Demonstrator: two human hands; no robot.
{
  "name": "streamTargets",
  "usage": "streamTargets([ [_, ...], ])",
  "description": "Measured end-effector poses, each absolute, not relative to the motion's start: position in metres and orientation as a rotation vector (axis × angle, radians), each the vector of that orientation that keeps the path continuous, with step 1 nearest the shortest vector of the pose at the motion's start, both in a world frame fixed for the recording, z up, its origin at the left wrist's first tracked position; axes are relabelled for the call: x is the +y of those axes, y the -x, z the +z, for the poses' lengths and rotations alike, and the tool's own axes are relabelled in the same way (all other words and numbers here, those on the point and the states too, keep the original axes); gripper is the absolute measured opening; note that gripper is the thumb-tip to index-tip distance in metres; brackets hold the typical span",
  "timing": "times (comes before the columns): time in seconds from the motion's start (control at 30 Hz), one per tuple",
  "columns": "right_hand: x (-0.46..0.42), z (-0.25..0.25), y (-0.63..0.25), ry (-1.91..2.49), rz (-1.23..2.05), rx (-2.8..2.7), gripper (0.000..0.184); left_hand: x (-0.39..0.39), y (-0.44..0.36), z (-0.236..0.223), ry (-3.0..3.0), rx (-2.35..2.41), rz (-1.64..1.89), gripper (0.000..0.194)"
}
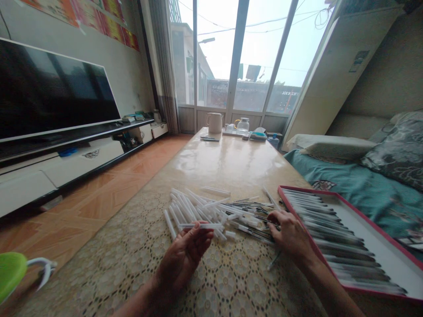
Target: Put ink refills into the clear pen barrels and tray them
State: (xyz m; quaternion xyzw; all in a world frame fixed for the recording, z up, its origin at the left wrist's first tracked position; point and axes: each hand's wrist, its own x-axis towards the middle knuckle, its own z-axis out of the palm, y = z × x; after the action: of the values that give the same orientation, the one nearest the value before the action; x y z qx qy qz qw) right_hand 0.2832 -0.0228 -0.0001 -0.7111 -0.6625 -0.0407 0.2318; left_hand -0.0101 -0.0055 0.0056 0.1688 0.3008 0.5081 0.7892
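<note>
My left hand [187, 253] pinches a white translucent pen barrel [206, 226] between thumb and fingers, level above the table. Behind it lies a loose pile of similar white barrels [185, 206]. My right hand [291, 234] reaches down at the right end of a heap of thin dark pen refills [253, 206]. Its fingers are curled together, and what they pinch is hidden. Close by on the right, a shallow red-edged box [361, 224] holds a row of pens [340, 242] with dark ends, side by side.
The long table [228, 281] has a patterned cover. At its far end stand a beige jug [214, 122], a glass pot [243, 125] and a tissue pack [257, 134]. A bed [333, 176] runs along the right; a green stool [11, 273] is at lower left.
</note>
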Motion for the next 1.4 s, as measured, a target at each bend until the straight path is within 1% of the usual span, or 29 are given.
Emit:
streamTargets([
  [0.17,-0.015,-0.01,-0.277,2.004,-0.111,-1.837,0.011,-0.006,0.008,0.003,-0.46,0.659,1.034,0.007],
  [0.27,-0.013,-0.008,-0.275,1.989,-0.115,-1.839,0.01,-0.006,0.007,0.003,-0.494,0.681,1.032,0.006],
  [0.33,-0.015,-0.003,-0.269,1.914,-0.056,-1.829,0.01,-0.006,0.006,0.002,-0.502,0.69,1.029,0.006],
  [0.4,-0.02,0.007,-0.255,1.79,0.104,-1.778,0.011,-0.006,0.006,0.002,-0.505,0.685,1.024,0.007],
  [0.57,-0.038,0.03,-0.198,1.412,0.771,-1.506,0.016,-0.007,0.006,0.004,-0.511,0.673,1.048,0.007],
  [0.67,-0.043,0.033,-0.174,1.271,0.959,-1.418,0.015,-0.007,0.006,0.005,-0.514,0.671,1.052,0.009],
  [0.8,-0.042,0.03,-0.165,1.248,0.933,-1.368,0.012,-0.007,0.006,0.005,-0.499,0.675,1.055,0.009],
  [1.0,-0.042,0.026,-0.162,1.236,0.928,-1.314,0.013,-0.008,0.006,0.006,-0.487,0.678,1.058,0.008],
  [1.4,-0.041,0.016,-0.161,1.164,1.014,-1.239,0.021,-0.007,0.006,0.005,-0.53,0.676,1.038,0.009],
])
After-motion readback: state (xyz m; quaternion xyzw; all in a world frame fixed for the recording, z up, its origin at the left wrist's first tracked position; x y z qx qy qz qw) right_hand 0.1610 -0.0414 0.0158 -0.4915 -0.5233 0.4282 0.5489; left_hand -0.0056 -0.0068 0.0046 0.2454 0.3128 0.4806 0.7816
